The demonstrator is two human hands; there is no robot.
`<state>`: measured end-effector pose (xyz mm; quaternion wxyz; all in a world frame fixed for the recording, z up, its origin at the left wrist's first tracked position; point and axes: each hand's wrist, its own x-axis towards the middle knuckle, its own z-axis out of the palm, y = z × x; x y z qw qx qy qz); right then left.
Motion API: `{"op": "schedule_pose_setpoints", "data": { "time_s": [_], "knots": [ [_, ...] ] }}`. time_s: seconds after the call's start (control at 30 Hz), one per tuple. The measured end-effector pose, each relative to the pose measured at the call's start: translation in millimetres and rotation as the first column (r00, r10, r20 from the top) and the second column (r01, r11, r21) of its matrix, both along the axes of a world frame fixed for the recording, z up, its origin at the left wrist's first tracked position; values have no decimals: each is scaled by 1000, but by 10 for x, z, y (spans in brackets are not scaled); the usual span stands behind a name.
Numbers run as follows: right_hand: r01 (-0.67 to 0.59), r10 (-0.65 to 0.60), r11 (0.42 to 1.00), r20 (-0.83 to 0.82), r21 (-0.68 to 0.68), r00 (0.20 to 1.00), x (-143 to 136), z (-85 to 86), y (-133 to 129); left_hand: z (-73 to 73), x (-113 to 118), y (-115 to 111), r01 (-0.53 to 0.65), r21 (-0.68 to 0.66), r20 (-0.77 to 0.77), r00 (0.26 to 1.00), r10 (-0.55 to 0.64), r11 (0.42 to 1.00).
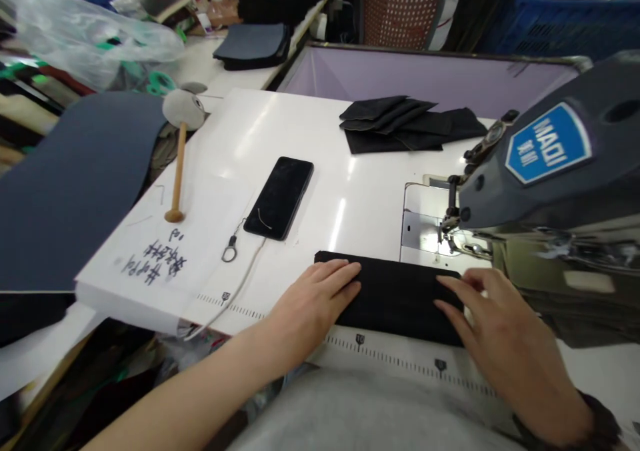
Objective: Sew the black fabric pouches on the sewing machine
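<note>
A black folded fabric strip (400, 298) lies on the white sewing table along its front edge, just before the needle plate. Across its left end rests my left hand (315, 301), fingers stretched out and lying flat on the cloth. My right hand (500, 331) is at the strip's right end, thumb and forefinger on the cloth and the other fingers curled at its edge. The sewing machine head (555, 144) stands beyond my right hand, its presser foot (447, 224) just behind the strip. Part of the strip's right end is hidden under my fingers.
A phone (280, 198) lies mid-table beside a ring strap (229, 250) and a white cable (240, 284). A wooden-handled tool with a grey head (183, 111) stands at left. Black fabric pieces (400, 124) are piled at the back. A ruler scale (390, 354) runs along the front edge.
</note>
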<state>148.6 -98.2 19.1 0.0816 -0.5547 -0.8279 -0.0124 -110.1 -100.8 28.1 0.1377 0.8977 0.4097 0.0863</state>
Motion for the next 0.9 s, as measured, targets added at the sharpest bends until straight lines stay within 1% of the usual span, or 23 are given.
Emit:
{"op": "schedule_pose_setpoints", "data": {
  "time_s": [0.03, 0.07, 0.1, 0.13, 0.2, 0.27, 0.3, 0.4, 0.47, 0.53, 0.6, 0.73, 0.9],
  "knots": [
    [-66, 67, 998, -4, 16, 998, -25, 2, 17, 15, 23, 23, 65, -22, -29, 997, -66, 998],
    [-143, 144, 989, -15, 23, 989, -49, 0, 33, 28, 54, 44, 94, -40, -59, 994, -97, 995],
    [-218, 219, 976, -28, 22, 975, -75, -5, 45, 39, 94, 62, 89, -51, -91, 991, -94, 995],
    [-275, 276, 961, -35, 16, 961, -102, -10, 54, 49, 143, 78, 59, -54, -122, 990, -66, 997],
    [-328, 327, 945, -34, 3, 944, -160, -15, 54, 63, 265, 95, -22, -33, -170, 985, 16, 999],
    [-307, 306, 952, -22, -6, 952, -223, -10, 34, 59, 398, 93, -79, 8, -193, 978, 79, 997],
    [-289, 289, 957, -24, -9, 957, -254, -6, 18, 46, 460, 83, -78, 27, -194, 978, 81, 997],
    [-247, 246, 969, -52, -18, 968, -327, -8, -39, -35, 596, 30, -19, 80, -186, 982, 34, 997],
    [-230, 229, 973, -67, -20, 971, -347, -40, -76, -113, 637, -14, -19, 144, -158, 987, 42, 989],
    [-216, 214, 976, -70, -27, 974, -347, -97, -103, -186, 647, -51, -61, 201, -106, 991, 83, 978],
    [-205, 203, 979, -69, -21, 977, -333, -165, -120, -239, 640, -72, -91, 226, -59, 993, 107, 970],
    [-218, 217, 976, -54, -12, 975, -292, -276, -124, -283, 622, -76, -140, 196, -43, 988, 151, 971],
    [-254, 253, 967, -42, -22, 967, -241, -333, -109, -293, 619, -76, -179, 111, -80, 979, 188, 978]
  ]
}}
